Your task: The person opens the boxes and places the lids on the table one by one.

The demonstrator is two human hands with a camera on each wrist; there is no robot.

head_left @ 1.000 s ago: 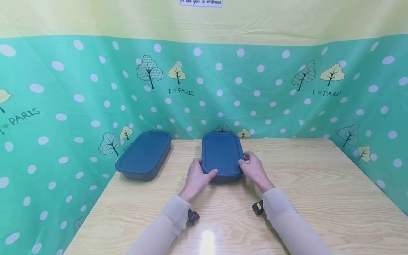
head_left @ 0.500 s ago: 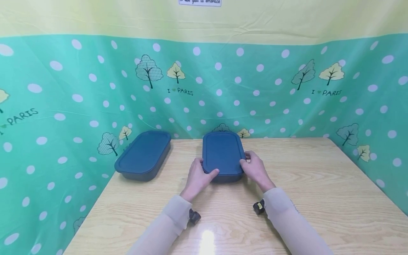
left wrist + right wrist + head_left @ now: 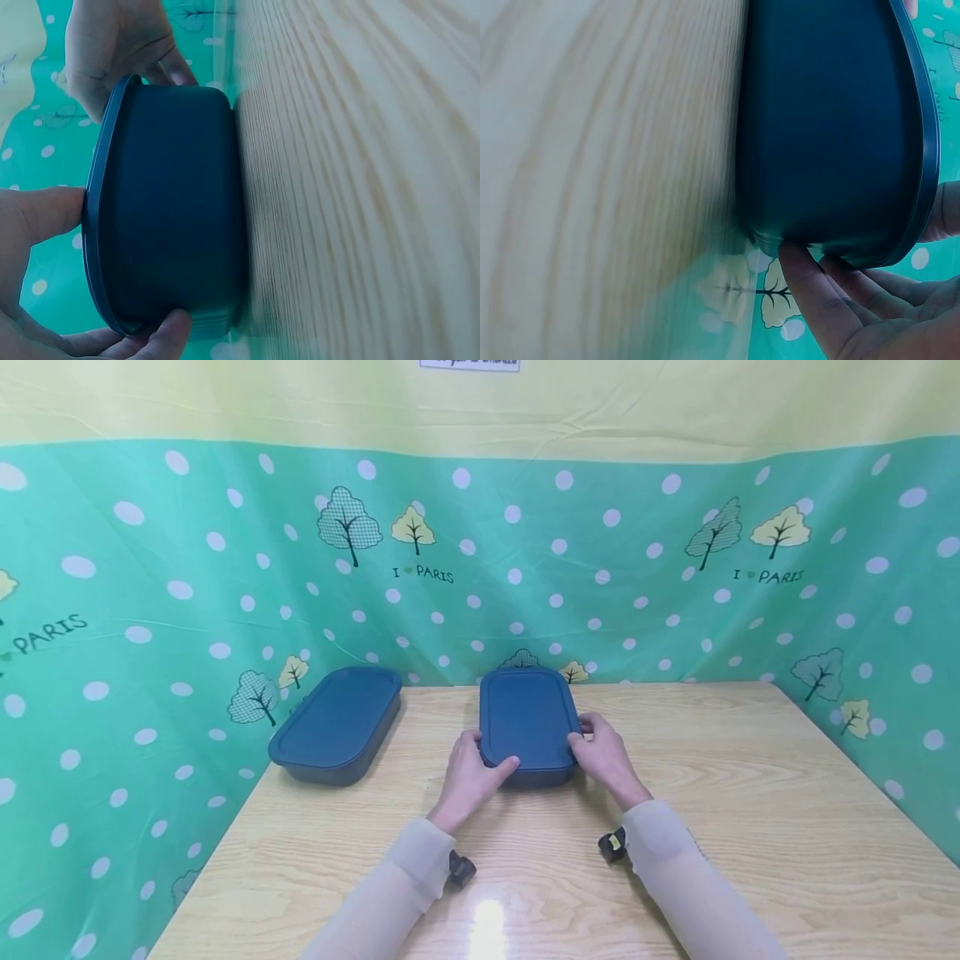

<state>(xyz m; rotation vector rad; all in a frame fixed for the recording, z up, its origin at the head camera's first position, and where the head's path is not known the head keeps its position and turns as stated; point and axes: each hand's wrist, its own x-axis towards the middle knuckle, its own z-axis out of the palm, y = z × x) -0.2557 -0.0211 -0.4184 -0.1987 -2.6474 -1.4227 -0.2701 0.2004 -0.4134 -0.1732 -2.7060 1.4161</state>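
A dark blue rectangular food container (image 3: 528, 718) with a rimmed lid stands at the middle back of the table, short side facing me. My left hand (image 3: 468, 777) grips its near left corner, thumb on the lid's edge (image 3: 94, 247) and fingers under the rim along the side. On the right side, near the front, my right hand (image 3: 603, 756) holds it the same way, thumb at the lid's edge and fingers against the wall (image 3: 832, 135). The lid sits flat on top and hides the inside. In the left wrist view the base lies right at the tabletop.
A second container (image 3: 337, 722), also dark blue and lidded, stands at the table's back left, angled. The light wood table (image 3: 750, 818) meets a green dotted cloth (image 3: 637, 568) hanging behind and at both sides.
The middle container and both hands have shifted slightly to the right together. My grip looks the same, and the left container stays in place.
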